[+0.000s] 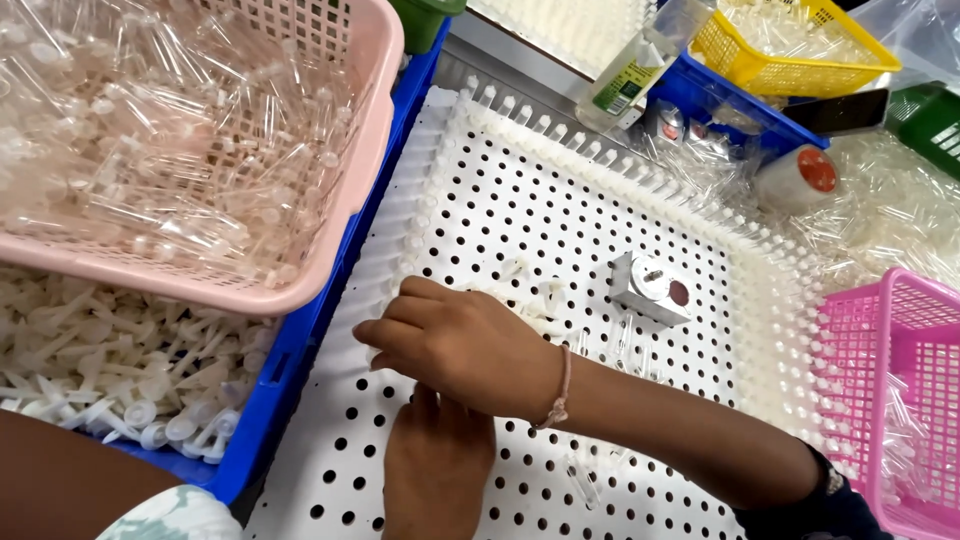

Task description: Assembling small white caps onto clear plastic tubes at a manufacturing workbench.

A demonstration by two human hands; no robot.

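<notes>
On the left-centre of the white holed board point(640, 210), small white plastic pieces point(530, 300) lie loose, partly under the right hand point(450, 345). That hand (w/ thin bracelet) is knuckles-up, fingers curled down twd the board's left edge; tips are hidden, so can't tell if it pinches a piece. Left hand point(435, 470) is tucked just below/under the right wrist, palm down on the board; fingers are hidden, grip can't tell either. Step, prob.: picking up and fitting small parts by the board's edge row. Next move would need fine fingertip alignment w/ a hole or peg, judged only. Counts: 2 hands; loose white pieces approx. a handful, exact no. unclear; a few clear tubes point(620, 330) on the board, too faint to count; 1 metal block point(650, 288) just right of the pieces. Further out: 1 pale pink basket point(375, 120) full of clear tubes, over 1 blue bin point(265, 400) of white plungers, both uncountable; 1 bright pink basket point(850, 380) far right; 1 yellow basket point(790, 70); 1 bottle point(630, 70); 1 tape roll point(800, 178).
</notes>
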